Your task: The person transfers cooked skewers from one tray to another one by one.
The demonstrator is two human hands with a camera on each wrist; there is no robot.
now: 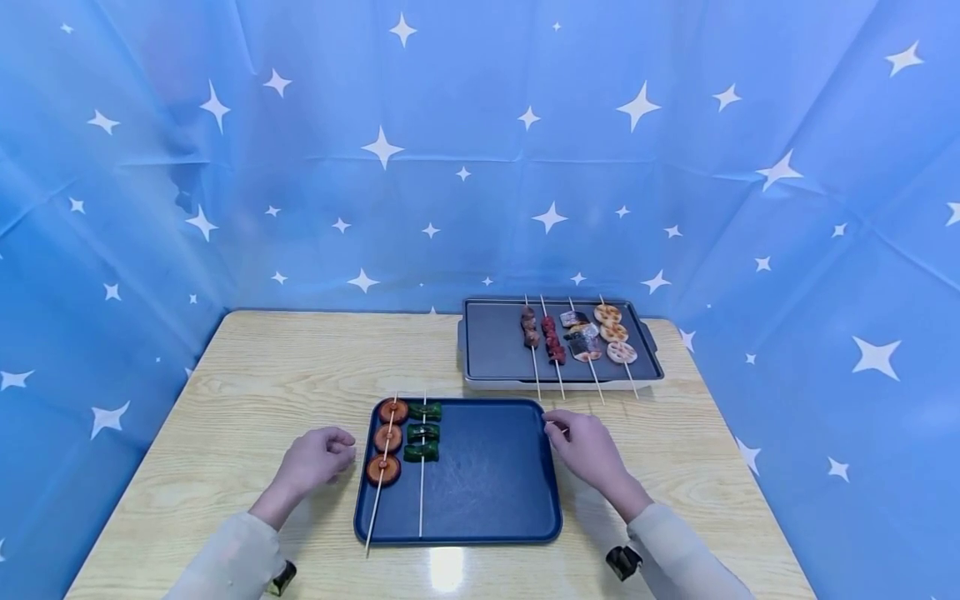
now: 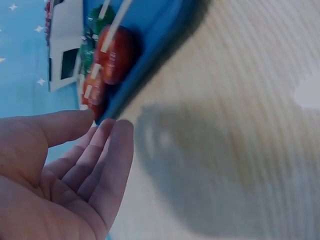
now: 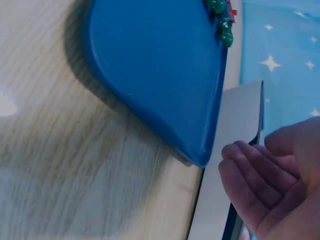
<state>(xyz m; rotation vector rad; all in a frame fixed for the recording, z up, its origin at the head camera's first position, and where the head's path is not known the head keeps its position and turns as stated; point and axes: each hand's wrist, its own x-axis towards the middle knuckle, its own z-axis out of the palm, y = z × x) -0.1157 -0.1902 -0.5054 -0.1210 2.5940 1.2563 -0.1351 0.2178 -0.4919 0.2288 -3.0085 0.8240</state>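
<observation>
A blue tray (image 1: 495,475) lies on the table. On its left side is a skewer of round orange-brown pieces (image 1: 387,439), its stick reaching past the front rim. Beside it lies a skewer of dark green pieces (image 1: 423,432) resembling peppers. My left hand (image 1: 318,458) hovers just left of the tray, fingers loosely bent, holding nothing; the left wrist view shows the thumb apart from the fingertips (image 2: 122,127). At the tray's far right corner is my right hand (image 1: 588,450), its relaxed fingers (image 3: 242,187) beside the rim with nothing between them.
Behind the tray, to the right, stands a grey griddle plate (image 1: 491,342) with a pale side. It bears several skewers: brown meat chunks (image 1: 530,327), red meat chunks (image 1: 552,340), silvery fish-like pieces (image 1: 583,337) and round pale slices (image 1: 613,332). A blue starred curtain (image 1: 465,208) encloses the wooden table (image 1: 322,358).
</observation>
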